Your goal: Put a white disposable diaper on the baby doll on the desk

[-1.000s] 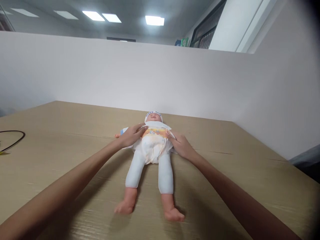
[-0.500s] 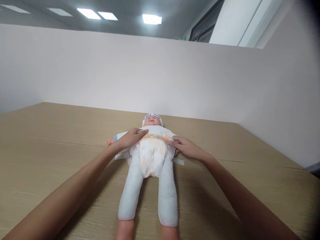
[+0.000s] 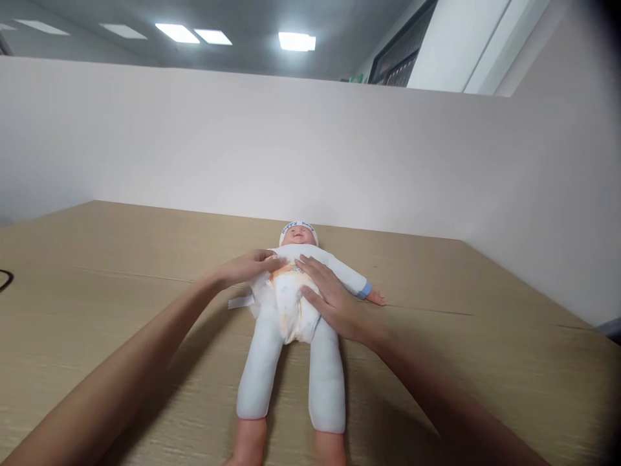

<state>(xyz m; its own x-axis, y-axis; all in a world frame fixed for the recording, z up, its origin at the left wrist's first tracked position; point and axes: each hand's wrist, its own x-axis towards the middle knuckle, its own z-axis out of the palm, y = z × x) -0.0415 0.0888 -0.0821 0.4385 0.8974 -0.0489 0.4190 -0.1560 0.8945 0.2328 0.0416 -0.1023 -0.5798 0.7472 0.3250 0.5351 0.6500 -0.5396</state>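
Observation:
A baby doll point(image 3: 291, 349) in white clothes and a white cap lies on its back on the wooden table point(image 3: 97, 304), head away from me. It wears a white diaper point(image 3: 286, 304) with a coloured waistband. My left hand point(image 3: 247, 266) rests on the doll's left side at the diaper's waistband, fingers stretched out. My right hand point(image 3: 327, 298) lies flat over the diaper's right front, fingers extended toward the belly. A loose diaper tab point(image 3: 241, 301) sticks out on the left. The doll's right arm point(image 3: 361, 288) lies out on the table.
A white partition wall point(image 3: 291, 149) runs behind and along the right of the table. The end of a black cable point(image 3: 4, 279) shows at the left edge. The table's right edge drops off at the far right.
My right hand moved from the doll's right side onto the front of the diaper, folding that side in. The doll's right arm is now uncovered. My left hand stayed at the waistband.

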